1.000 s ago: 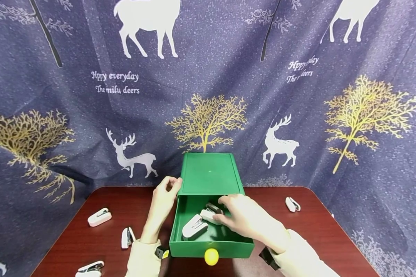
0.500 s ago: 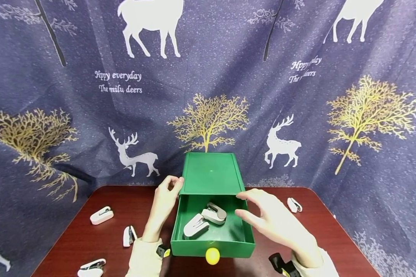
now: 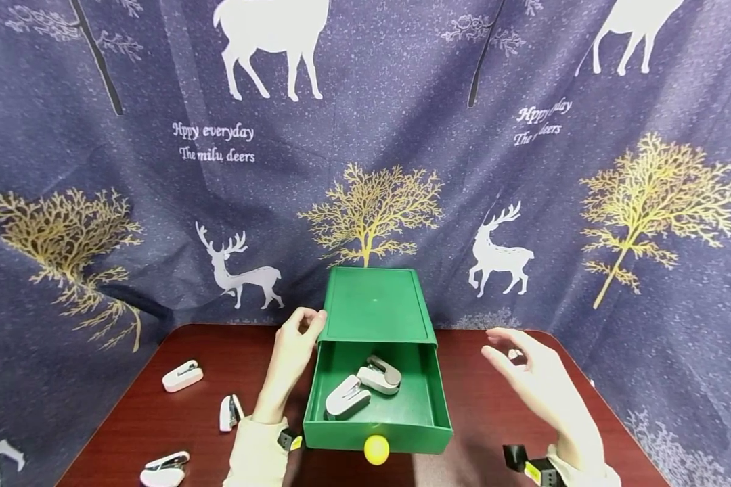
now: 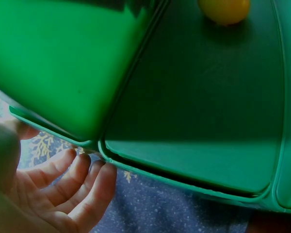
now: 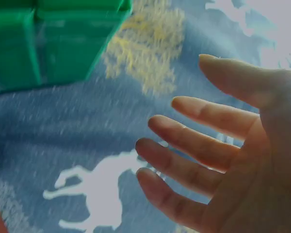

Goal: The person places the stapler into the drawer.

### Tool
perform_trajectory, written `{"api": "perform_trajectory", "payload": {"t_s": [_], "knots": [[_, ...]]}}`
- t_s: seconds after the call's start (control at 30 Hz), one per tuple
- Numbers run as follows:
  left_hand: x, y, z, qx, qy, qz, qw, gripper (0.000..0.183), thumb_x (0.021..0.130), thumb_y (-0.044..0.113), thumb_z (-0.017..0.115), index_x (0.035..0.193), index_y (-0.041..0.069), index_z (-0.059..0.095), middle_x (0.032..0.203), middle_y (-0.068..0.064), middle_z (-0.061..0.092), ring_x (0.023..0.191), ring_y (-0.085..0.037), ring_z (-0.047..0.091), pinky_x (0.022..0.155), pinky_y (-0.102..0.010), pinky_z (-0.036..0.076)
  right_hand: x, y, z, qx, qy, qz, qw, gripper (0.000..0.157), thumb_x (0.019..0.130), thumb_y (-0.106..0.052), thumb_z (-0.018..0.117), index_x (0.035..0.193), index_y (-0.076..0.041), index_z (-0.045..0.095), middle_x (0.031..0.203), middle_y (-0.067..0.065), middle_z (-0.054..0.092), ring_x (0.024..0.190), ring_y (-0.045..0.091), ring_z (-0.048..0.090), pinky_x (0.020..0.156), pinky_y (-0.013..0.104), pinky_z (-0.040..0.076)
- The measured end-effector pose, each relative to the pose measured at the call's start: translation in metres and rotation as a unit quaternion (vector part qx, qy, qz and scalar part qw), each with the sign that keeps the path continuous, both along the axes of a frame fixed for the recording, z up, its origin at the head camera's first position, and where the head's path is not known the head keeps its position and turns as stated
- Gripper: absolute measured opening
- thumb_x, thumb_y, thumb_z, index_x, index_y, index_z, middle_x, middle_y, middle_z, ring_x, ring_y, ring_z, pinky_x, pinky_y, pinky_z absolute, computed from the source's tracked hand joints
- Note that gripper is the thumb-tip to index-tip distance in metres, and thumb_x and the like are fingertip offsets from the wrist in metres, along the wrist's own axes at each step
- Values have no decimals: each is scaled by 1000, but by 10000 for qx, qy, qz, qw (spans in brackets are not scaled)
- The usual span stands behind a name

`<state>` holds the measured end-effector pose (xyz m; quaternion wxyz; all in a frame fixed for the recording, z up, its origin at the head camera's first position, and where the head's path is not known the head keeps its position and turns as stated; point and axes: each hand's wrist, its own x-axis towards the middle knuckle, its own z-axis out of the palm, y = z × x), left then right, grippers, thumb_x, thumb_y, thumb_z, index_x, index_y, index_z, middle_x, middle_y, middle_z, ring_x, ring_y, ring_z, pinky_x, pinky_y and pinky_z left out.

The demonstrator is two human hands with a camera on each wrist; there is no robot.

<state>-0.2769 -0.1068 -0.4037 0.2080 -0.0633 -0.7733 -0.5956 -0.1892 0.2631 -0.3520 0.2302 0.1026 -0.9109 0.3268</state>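
Observation:
My left hand (image 3: 295, 338) rests at the left side of a green drawer box (image 3: 374, 304), fingertips touching its edge; the left wrist view shows the fingers (image 4: 89, 187) fairly straight at the rim. The green drawer (image 3: 408, 438) is pulled out, with a yellow ball knob (image 3: 376, 450) on its front. Inside lie a white stapler (image 3: 346, 397) at front left and a white and grey stapler (image 3: 380, 376) behind it. My right hand (image 3: 539, 379) is raised over the table's right side, fingers spread and holding nothing, partly hiding a stapler (image 3: 514, 354) behind it.
On the left of the red-brown table (image 3: 134, 412) lie a white stapler (image 3: 183, 376), another stapler (image 3: 230, 413) near my left forearm, and a third stapler (image 3: 164, 470) at the front. A blue deer-print cloth (image 3: 365, 135) hangs behind the table.
My right hand has let go of the white and grey stapler in the drawer, withdrawn and moved right. The left hand has stayed at the box's side.

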Motion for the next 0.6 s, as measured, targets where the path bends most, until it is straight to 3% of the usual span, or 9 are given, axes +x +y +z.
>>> {"api": "perform_trajectory", "payload": {"t_s": [0.13, 0.23, 0.4, 0.6], "knots": [[0, -1, 0, 5, -1, 2, 10000, 29, 95, 43, 63, 94, 14, 65, 76, -4, 59, 65, -20, 58, 61, -30, 51, -8, 20, -10, -266, -320, -143, 9990, 35, 94, -38, 66, 124, -19, 64, 115, 2, 66, 85, 4, 64, 72, 22, 51], [1, -1, 0, 19, -7, 17, 10000, 28, 95, 42, 63, 94, 14, 65, 77, -4, 60, 65, -20, 58, 61, -30, 51, -16, 33, -19, -212, -378, -320, 9985, 38, 94, -40, 65, 124, -17, 63, 119, 6, 64, 90, 8, 65, 79, 28, 49], [0, 0, -2, 12, -19, -22, 10000, 30, 95, 44, 63, 95, 14, 65, 77, -3, 60, 66, -19, 58, 61, -30, 51, -33, 51, -39, 20, -97, -639, 9979, 36, 94, -38, 65, 119, -12, 65, 120, 10, 64, 110, 27, 55, 86, 36, 39], [0, 0, -1, -47, 52, 39, 10000, 30, 95, 44, 62, 94, 15, 65, 75, -4, 59, 64, -20, 58, 60, -30, 50, -52, 70, -60, -93, 51, -888, 9960, 34, 94, -29, 66, 118, -5, 64, 111, 15, 67, 101, 29, 59, 79, 32, 39]]}}
